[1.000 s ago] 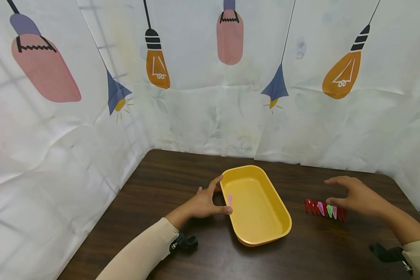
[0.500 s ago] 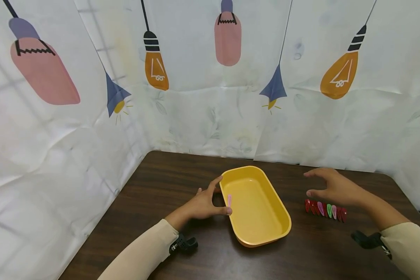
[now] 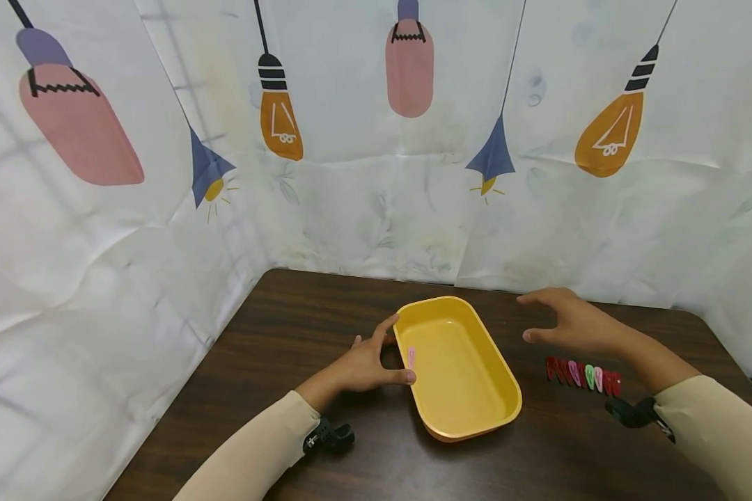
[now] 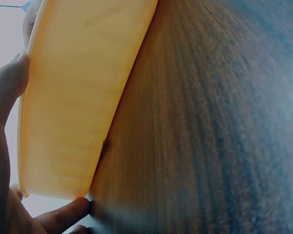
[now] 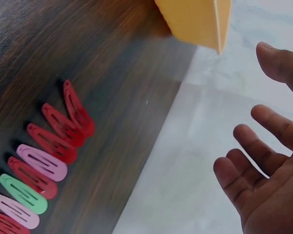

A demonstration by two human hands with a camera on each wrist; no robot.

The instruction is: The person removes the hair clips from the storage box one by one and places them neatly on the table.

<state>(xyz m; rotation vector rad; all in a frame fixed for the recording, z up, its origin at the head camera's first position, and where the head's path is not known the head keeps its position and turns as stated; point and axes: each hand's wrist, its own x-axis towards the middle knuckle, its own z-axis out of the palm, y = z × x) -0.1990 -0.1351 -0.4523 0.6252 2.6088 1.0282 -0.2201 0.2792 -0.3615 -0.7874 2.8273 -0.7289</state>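
Note:
My left hand [image 3: 365,363] holds the left side of a yellow tray [image 3: 470,390], its thumb at the rim and the index finger at the far left corner. Against the tray's inner left wall lies a pink snap hair clip [image 3: 411,358]. In the left wrist view, the tray's outer wall [image 4: 73,107] stands close beside the hand. My right hand [image 3: 579,323] hovers with fingers apart and nothing in them, between the tray and a row of hair clips [image 3: 581,374]. The right wrist view shows red clips [image 5: 78,109], a green clip [image 5: 23,193] and pink clips [image 5: 42,162].
The dark wooden table [image 3: 326,306] carries everything. Behind it hangs a white sheet [image 3: 363,209] printed with lamps and bulbs, close to the table's back and left edges.
My right hand has moved left and away from me, off the row of hair clips towards the tray. The left hand, tray and clips stay where they were.

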